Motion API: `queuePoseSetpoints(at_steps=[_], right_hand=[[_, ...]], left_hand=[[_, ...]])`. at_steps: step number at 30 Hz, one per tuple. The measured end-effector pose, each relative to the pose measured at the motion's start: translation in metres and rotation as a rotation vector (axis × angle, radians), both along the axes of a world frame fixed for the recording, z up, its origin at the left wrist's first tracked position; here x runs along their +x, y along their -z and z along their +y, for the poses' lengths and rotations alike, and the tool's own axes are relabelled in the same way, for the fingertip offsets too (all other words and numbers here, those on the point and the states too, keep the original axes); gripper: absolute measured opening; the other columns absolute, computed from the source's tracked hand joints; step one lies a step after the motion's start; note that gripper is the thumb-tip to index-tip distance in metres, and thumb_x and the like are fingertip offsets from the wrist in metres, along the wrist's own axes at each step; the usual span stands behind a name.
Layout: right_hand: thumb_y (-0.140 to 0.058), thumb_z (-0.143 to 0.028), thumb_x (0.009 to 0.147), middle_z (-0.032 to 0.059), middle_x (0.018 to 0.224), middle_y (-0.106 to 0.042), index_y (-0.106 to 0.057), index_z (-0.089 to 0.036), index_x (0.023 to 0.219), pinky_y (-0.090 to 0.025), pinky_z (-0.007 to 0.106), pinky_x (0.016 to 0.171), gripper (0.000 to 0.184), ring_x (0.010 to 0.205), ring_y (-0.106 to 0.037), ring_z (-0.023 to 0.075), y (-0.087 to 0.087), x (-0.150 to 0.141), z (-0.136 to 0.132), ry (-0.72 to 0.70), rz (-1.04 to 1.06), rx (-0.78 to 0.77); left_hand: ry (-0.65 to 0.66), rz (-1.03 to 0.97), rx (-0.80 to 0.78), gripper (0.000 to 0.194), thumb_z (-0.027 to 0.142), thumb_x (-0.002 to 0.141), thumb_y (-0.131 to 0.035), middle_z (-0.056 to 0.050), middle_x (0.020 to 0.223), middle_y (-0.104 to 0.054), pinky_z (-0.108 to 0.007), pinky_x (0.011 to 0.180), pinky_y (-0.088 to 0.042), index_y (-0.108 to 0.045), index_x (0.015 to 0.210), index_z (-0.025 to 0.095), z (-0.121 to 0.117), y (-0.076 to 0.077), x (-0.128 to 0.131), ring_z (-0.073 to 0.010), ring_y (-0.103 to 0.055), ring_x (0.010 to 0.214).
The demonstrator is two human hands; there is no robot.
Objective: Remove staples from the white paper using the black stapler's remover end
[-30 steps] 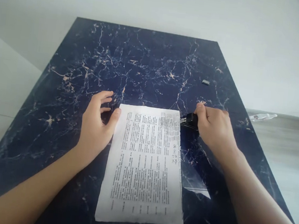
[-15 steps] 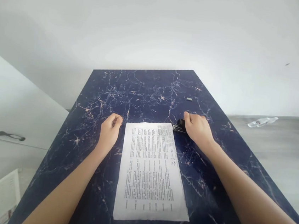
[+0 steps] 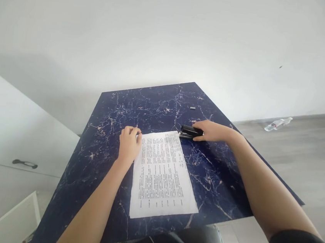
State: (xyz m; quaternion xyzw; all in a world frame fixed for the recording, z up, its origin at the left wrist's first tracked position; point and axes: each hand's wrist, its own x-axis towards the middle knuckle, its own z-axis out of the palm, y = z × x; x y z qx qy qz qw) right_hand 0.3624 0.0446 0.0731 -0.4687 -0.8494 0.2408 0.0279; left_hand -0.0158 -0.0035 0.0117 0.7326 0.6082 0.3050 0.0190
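Observation:
A printed sheet of paper (image 3: 161, 173) lies on the dark blue marble table (image 3: 106, 131). My left hand (image 3: 129, 143) rests at the sheet's top left corner, fingers curled, fingertips at the paper's edge. My right hand (image 3: 212, 131) is closed around the rear of a black stapler (image 3: 189, 131) that lies on the table just beyond the sheet's top right corner.
A small dark object (image 3: 192, 108) lies near the table's far edge. A plastic bottle (image 3: 277, 124) lies on the grey floor at the right. White cabinets with a dark handle (image 3: 25, 163) stand at the left. A white wall is behind the table.
The view has pulled back and tilted up, so the table looks smaller. My left hand closed from spread fingers to curled at the paper's corner. My right hand stays on the stapler.

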Motion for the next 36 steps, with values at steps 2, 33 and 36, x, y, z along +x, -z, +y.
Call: queuePoseSetpoints(at_steps=[2,33,36], right_hand=[[-0.071,-0.051,0.08,0.0038,0.083,-0.069,-0.068,-0.021,0.088,-0.039,0.033,0.064,0.03,0.068,-0.059,0.0188,0.004,0.005,0.005,0.075,-0.039,0.051],[-0.079,-0.044,0.083,0.0064,0.102,-0.075,-0.075,-0.021,0.109,-0.047,0.033,0.079,0.035,0.089,-0.066,0.0216,0.035,-0.094,-0.033,-0.15,0.431,-0.041],[-0.067,-0.043,0.094,0.0066,0.111,-0.076,-0.076,-0.022,0.118,-0.049,0.035,0.084,0.033,0.094,-0.068,0.0216,0.032,-0.083,-0.025,-0.195,0.482,-0.208]], left_hand=[[0.293,0.073,-0.051,0.028,0.029,0.102,-0.05,-0.012,0.132,-0.066,-0.051,0.112,-0.041,-0.072,0.119,0.024,-0.002,-0.002,0.0,-0.0297,-0.057,0.128],[0.371,0.03,-0.063,0.03,0.023,0.1,-0.051,-0.007,0.123,-0.075,-0.054,0.117,-0.038,-0.077,0.115,0.025,0.02,0.014,-0.016,-0.0257,-0.066,0.118],[0.388,-0.007,-0.04,0.032,0.018,0.098,-0.05,-0.007,0.12,-0.077,-0.051,0.113,-0.044,-0.078,0.114,0.024,0.021,0.016,-0.016,-0.0256,-0.067,0.117]])
